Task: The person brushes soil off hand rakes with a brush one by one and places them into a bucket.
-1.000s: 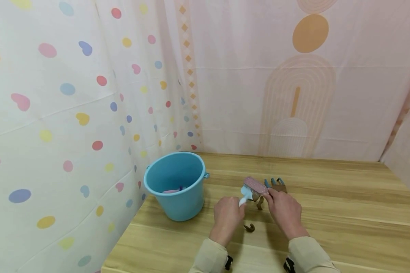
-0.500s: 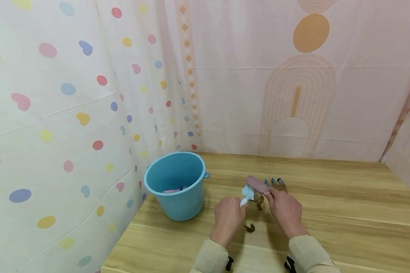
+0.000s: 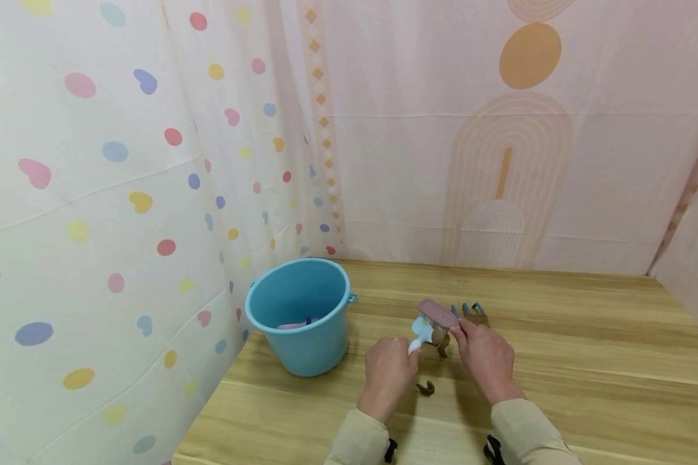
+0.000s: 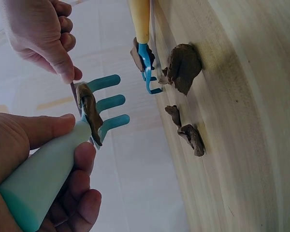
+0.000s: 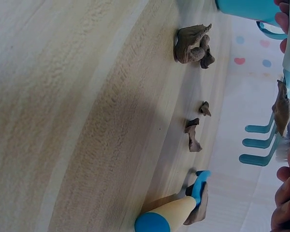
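My left hand (image 3: 388, 367) grips the pale green handle (image 4: 43, 174) of a small blue hand rake, held above the table with its tines (image 4: 108, 104) exposed. A brown clay-like lump (image 4: 90, 111) clings to the rake's head. My right hand (image 3: 486, 355) holds a brush with a dusty pink, dotted back (image 3: 438, 314). Its pale bristles (image 5: 283, 147) are against or very near the rake head, beside the lump. A second rake, with a blue head (image 5: 201, 186) and a wooden handle (image 5: 174, 212), lies on the table with brown material at its head.
A light blue bucket (image 3: 308, 352) stands left of my hands, with pink and purple items (image 3: 293, 325) inside. Several brown lumps (image 4: 184, 67) lie on the wood-grain table (image 3: 587, 361). Patterned curtains (image 3: 395, 161) hang behind and to the left.
The brush has shifted slightly right over the rake head, and the rake has moved a little with it. Both hands keep their grips; the bucket has stayed put.
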`<state>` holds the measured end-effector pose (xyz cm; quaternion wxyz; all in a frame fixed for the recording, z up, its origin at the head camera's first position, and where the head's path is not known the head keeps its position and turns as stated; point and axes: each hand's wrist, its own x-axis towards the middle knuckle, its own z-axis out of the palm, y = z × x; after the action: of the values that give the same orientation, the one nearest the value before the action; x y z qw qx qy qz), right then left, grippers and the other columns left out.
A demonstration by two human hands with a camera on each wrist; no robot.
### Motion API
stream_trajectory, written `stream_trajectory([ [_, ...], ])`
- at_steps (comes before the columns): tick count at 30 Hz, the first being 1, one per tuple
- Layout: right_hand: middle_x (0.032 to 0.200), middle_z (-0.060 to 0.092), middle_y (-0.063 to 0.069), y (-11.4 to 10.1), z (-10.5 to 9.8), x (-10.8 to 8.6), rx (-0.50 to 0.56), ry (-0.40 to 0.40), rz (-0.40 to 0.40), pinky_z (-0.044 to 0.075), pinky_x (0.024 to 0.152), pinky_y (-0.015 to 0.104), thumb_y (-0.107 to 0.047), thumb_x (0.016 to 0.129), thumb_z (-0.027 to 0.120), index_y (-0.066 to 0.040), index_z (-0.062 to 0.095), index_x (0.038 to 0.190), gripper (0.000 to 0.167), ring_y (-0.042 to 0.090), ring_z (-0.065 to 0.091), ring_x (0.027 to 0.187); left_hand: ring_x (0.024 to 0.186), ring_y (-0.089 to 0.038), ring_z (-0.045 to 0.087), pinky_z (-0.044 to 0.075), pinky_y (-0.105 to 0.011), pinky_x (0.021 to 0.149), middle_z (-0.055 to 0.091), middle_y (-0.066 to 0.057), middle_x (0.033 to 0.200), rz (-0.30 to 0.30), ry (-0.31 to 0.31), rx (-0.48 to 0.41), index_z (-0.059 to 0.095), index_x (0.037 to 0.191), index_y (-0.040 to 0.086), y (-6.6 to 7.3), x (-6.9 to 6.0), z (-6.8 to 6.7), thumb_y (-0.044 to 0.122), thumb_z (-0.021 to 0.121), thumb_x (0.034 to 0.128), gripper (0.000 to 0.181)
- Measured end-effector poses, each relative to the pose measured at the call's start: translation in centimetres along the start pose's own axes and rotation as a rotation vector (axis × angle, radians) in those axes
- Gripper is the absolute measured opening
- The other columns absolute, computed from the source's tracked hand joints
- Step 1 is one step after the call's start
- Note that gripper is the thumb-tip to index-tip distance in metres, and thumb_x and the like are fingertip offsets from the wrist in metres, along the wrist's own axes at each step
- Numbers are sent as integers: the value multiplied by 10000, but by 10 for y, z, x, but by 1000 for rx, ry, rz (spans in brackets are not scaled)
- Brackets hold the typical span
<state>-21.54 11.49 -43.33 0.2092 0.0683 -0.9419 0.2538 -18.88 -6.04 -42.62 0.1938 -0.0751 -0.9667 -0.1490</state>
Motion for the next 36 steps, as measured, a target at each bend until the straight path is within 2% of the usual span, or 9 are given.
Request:
stream_trajectory([
  [8, 861, 713, 170, 3, -4, 3, 1, -15, 26, 415, 445, 425, -275, 992, 617, -82, 719, 1131, 259, 313, 617, 604, 453, -113, 404, 307, -280, 407, 419, 42, 506, -9, 10, -22, 512, 558, 153, -1, -1, -1, 313, 748, 881, 431],
  [13, 780, 679, 86, 8, -12, 5, 35, -40, 67, 389, 472, 389, -326, 996, 594, -109, 718, 1125, 281, 232, 553, 585, 458, -113, 400, 309, -276, 416, 423, 42, 512, -25, -16, -39, 517, 568, 151, -3, -1, -1, 315, 738, 890, 423],
  [19, 677, 604, 17, 12, -21, 4, 85, -110, -1, 347, 457, 332, -355, 980, 606, -89, 716, 1194, 358, 160, 461, 535, 473, -119, 420, 327, -281, 429, 449, 37, 534, -56, -44, -27, 569, 611, 142, -7, 2, 1, 325, 738, 893, 376],
  [24, 918, 721, 150, 16, -21, -3, 29, -155, -56, 413, 470, 362, -322, 969, 633, -60, 709, 1205, 361, 239, 615, 654, 473, -115, 414, 325, -279, 429, 446, 40, 531, -54, -34, -36, 580, 616, 134, -9, 2, 1, 315, 744, 890, 367],
  [26, 1007, 722, 176, 17, -18, -5, 8, -144, -69, 434, 476, 376, -310, 970, 638, -62, 712, 1198, 346, 282, 658, 715, 470, -115, 407, 320, -277, 426, 442, 40, 530, -40, -32, -30, 579, 614, 130, -9, 1, 1, 314, 745, 888, 370],
  [29, 985, 723, 178, 17, -14, -7, -5, -108, -70, 433, 459, 376, -299, 972, 642, -77, 720, 1187, 319, 314, 672, 713, 461, -112, 396, 309, -271, 416, 432, 40, 527, -19, -35, -19, 562, 604, 136, -8, 0, 1, 319, 738, 893, 385],
  [36, 937, 723, 180, 14, -6, -7, -31, -24, -54, 393, 416, 364, -293, 967, 653, -81, 723, 1182, 309, 289, 636, 619, 454, -111, 391, 302, -270, 411, 419, 42, 514, -4, -9, -25, 521, 580, 149, -5, 0, 0, 310, 728, 900, 414],
])
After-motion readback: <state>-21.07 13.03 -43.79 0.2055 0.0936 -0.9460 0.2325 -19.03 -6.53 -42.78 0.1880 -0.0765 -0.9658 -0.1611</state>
